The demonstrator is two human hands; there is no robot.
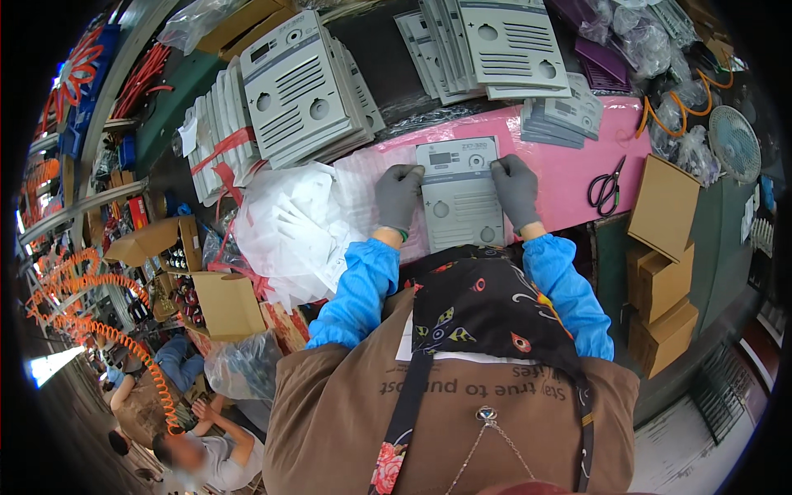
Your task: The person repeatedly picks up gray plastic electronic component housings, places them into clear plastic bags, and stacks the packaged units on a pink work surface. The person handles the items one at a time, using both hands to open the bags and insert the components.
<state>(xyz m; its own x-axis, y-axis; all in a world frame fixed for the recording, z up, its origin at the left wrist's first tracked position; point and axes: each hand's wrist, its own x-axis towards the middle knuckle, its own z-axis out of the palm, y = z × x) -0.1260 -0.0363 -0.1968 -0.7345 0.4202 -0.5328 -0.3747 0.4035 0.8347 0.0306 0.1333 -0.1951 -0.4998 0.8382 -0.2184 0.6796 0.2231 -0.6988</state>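
A flat grey front panel (464, 216) with slots, round holes and a printed upper section lies upright before me on the pink sheet (561, 181). My left hand (399, 198), in a grey glove, is closed with its fingertips at the panel's upper left edge. Opposite it, my right hand (517, 192), gloved alike, pinches the upper right edge. Whether the printed upper section is a separate overlay cannot be made out. To the left, a heap of white plastic bags (297, 223) touches the work area.
Stacks of similar panels stand at the far left (293, 91) and far middle (511, 41). Smaller grey plates (569, 111) lie behind my right hand. Black-handled scissors (607, 190) rest on the pink sheet's right side. Cardboard boxes (664, 214) stand at right, near a fan (734, 144).
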